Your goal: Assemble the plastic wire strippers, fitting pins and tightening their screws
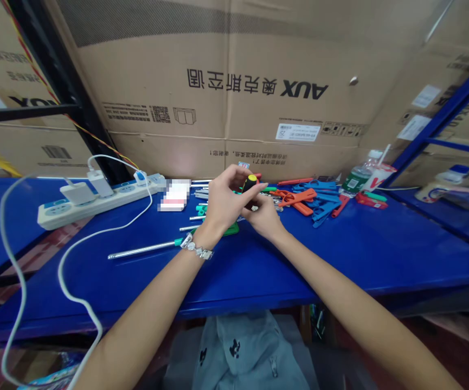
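Observation:
Above the middle of the table my left hand (229,197) is closed around a screwdriver (250,183) with a black and yellow handle. The handle's yellow end points up, and its shaft is hidden by the hands. Close against it, my right hand (265,215) has its fingers curled in, with a small pale bit showing at the fingertips; what it grips is mostly hidden. A metal rod with a green end (145,249) lies left of my left wrist. More rods and green parts lie behind and under the hands.
Orange plastic pieces (299,200) and blue plastic pieces (326,200) are piled to the right. Beyond them stand a bottle (356,179) and a cup with a straw (380,176). At left are a power strip (96,203) and a white cable (65,260). Cardboard (218,108) rises behind.

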Available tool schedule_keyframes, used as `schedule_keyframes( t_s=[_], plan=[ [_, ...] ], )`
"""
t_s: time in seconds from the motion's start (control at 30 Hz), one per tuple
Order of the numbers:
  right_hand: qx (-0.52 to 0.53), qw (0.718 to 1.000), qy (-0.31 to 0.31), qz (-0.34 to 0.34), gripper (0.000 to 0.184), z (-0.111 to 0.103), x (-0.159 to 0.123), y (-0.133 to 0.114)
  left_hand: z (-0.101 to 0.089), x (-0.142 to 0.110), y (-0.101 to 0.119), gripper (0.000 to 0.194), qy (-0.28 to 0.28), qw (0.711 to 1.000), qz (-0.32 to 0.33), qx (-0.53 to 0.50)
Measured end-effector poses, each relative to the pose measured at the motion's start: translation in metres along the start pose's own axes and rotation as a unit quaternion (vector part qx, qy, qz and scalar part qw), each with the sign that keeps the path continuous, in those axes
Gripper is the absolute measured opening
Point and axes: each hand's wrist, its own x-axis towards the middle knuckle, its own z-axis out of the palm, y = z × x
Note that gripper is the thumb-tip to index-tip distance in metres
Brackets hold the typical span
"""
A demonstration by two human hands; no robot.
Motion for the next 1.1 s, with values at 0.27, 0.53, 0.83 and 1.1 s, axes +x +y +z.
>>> schedule_keyframes(
  t_s=[0.27, 0.53, 0.83, 1.1],
  plan=[
    [0.037, 0.997, -0.067, -0.032, 0.033, -0.007, 0.002, -0.017, -0.023, 0.009, -0.004, 0.021, -0.139, 0.990, -0.008, 0.000],
    [-0.005, 0.999, -0.030, -0.023, 0.035, 0.006, 0.007, -0.013, -0.009, 0.005, -0.003, 0.028, 0.031, 0.998, -0.049, 0.028],
    [0.050, 0.989, -0.131, -0.037, 0.030, -0.001, 0.007, -0.020, -0.018, 0.005, -0.004, 0.033, -0.156, 0.986, -0.052, 0.004],
    [-0.007, 0.998, -0.065, 0.001, 0.026, 0.001, 0.013, -0.013, -0.006, 0.005, 0.004, 0.025, 0.040, 0.995, -0.027, 0.084]
  ],
)
